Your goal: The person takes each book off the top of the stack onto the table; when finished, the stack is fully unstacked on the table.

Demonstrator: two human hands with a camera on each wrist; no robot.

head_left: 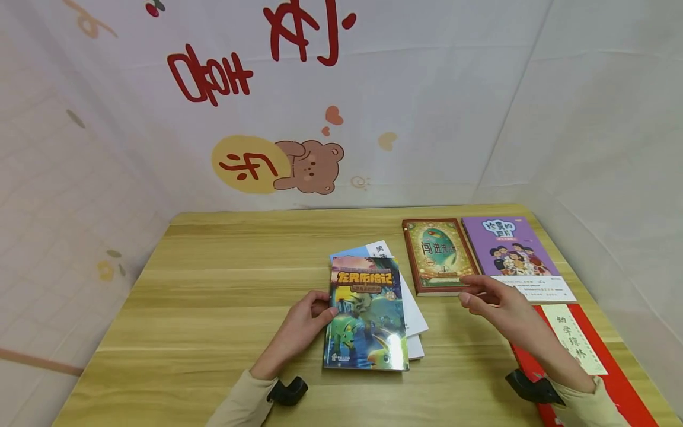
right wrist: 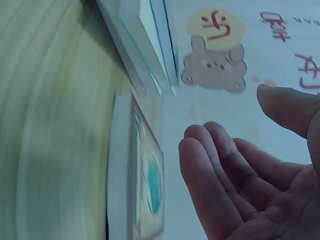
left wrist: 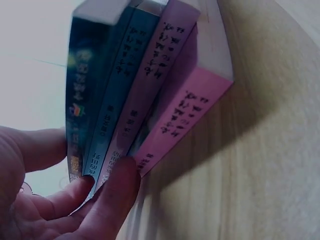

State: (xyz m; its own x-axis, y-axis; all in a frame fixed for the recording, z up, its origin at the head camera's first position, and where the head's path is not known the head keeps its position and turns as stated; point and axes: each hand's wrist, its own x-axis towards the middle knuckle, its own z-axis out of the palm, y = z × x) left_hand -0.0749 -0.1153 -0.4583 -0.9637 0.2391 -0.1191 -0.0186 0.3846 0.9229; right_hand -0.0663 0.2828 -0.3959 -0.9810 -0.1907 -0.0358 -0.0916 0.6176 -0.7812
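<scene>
A stack of several books lies near the middle of the table. On top is a colourful dinosaur comic book [head_left: 368, 320]; below it a blue-and-white book [head_left: 417, 314] sticks out. My left hand [head_left: 306, 323] pinches the comic's left edge, thumb at its cover and fingers against the spines. In the left wrist view, a blue spine [left wrist: 112, 100] and a pink spine [left wrist: 185, 110] show below the comic's dark spine. My right hand [head_left: 504, 308] hovers, holding nothing, its fingers loosely bent, near the lower right corner of a brown-framed book [head_left: 440, 255].
A purple book [head_left: 507, 237] lies at the back right, beside the brown-framed one. Under my right forearm is a red book [head_left: 592, 344] with a pale label, near the table's right edge. A white printed cloth [head_left: 427, 118] hangs behind the wooden table [head_left: 229, 249].
</scene>
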